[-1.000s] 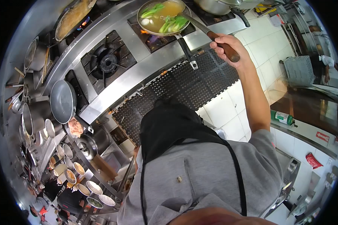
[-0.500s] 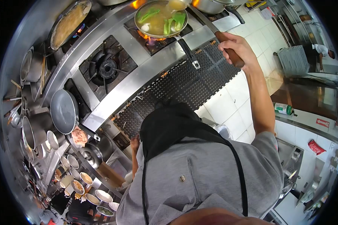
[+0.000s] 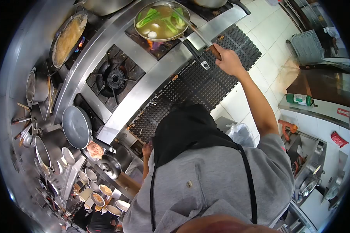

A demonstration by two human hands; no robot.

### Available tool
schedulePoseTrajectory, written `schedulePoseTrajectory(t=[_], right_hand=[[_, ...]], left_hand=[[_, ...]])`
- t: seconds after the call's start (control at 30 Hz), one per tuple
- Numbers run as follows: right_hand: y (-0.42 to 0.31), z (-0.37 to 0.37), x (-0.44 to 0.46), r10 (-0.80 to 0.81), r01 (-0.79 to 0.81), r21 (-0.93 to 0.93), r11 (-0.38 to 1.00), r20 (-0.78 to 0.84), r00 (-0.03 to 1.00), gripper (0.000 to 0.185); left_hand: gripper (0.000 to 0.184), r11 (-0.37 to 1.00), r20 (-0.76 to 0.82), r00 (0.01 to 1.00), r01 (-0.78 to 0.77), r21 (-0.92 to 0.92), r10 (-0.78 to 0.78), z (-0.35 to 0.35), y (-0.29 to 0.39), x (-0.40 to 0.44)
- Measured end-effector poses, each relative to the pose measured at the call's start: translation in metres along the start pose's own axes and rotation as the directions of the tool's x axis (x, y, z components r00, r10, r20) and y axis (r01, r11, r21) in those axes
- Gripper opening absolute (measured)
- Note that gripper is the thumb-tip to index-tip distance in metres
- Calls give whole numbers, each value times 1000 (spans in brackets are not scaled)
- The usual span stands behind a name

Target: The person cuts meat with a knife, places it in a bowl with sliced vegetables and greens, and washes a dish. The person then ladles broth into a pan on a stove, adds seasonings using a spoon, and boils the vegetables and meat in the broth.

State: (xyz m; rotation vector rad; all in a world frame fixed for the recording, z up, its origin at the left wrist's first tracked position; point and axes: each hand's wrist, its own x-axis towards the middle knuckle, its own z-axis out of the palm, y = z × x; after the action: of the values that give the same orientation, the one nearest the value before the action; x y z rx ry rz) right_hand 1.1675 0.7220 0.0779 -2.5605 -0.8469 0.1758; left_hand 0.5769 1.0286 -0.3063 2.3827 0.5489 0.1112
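Observation:
My right hand (image 3: pixel 227 61) is closed round the wooden handle of a ladle (image 3: pixel 198 34). The ladle's metal shaft slants into a frying pan (image 3: pixel 136 24) on a lit burner, and its bowl is down in the broth. Green leafy vegetables (image 3: pixel 148 17) and whitish round pieces (image 3: pixel 152 34) float in that broth. The pan's black handle (image 3: pixel 194 53) points toward me, just left of my right hand, which does not touch it. My left hand (image 3: pixel 147 150) hangs low beside the black apron (image 3: pixel 182 128), its fingers mostly hidden.
An unlit burner (image 3: pixel 115 78) and an empty grey frying pan (image 3: pixel 76 126) lie along the range to the left. Farther back, a pan of browned food (image 3: pixel 69 40) sits over flame. Several small bowls (image 3: pixel 98 199) stand at lower left. A perforated black mat (image 3: pixel 206 87) covers the floor.
My right hand has moved left and slightly down with the ladle. The ladle's bowl, seen at the pan's far right rim before, now dips into the broth. The whole view has shifted a little.

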Motion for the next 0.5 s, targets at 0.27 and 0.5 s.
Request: schedulePoseTrajectory(t=[0.27, 0.5], right_hand=[[56, 42, 2, -153, 152, -180, 972, 3, 988, 61], [89, 47, 10, -136, 129, 68, 989, 100, 986, 71]], left_hand=[[24, 151, 363, 413, 807, -571, -835, -61, 142, 79], [24, 299, 383, 469, 855, -424, -796, -4, 196, 116]])
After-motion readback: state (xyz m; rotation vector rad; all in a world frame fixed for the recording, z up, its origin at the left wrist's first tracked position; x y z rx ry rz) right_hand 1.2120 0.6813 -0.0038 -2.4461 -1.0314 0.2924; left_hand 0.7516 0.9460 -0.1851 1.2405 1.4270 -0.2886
